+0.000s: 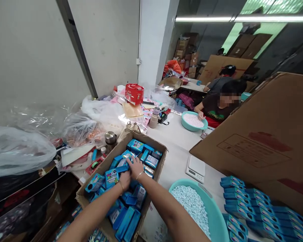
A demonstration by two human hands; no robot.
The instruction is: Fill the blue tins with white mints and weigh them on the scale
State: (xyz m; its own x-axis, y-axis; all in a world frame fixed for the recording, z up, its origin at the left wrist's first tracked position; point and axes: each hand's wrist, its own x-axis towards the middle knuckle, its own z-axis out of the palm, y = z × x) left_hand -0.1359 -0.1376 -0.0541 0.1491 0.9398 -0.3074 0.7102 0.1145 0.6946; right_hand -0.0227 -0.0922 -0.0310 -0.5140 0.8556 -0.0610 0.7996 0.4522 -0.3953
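Both my hands reach into an open cardboard box point(159, 146) filled with several small blue tins point(137, 146). My left hand point(125, 180) is curled down among the tins near the box's middle, fingers closed on something I cannot make out. My right hand point(135, 167) lies just beyond it, fingers bent over a blue tin point(122, 166) at its fingertips. Each wrist wears a thin bracelet.
A teal basin point(212, 215) of small white candies sits at my right, a white scale point(196, 168) behind it. Stacked blue tins point(244, 205) lie below a big cardboard sheet point(262, 141). Plastic bags point(15, 151) and clutter crowd the left. Two people work across the table.
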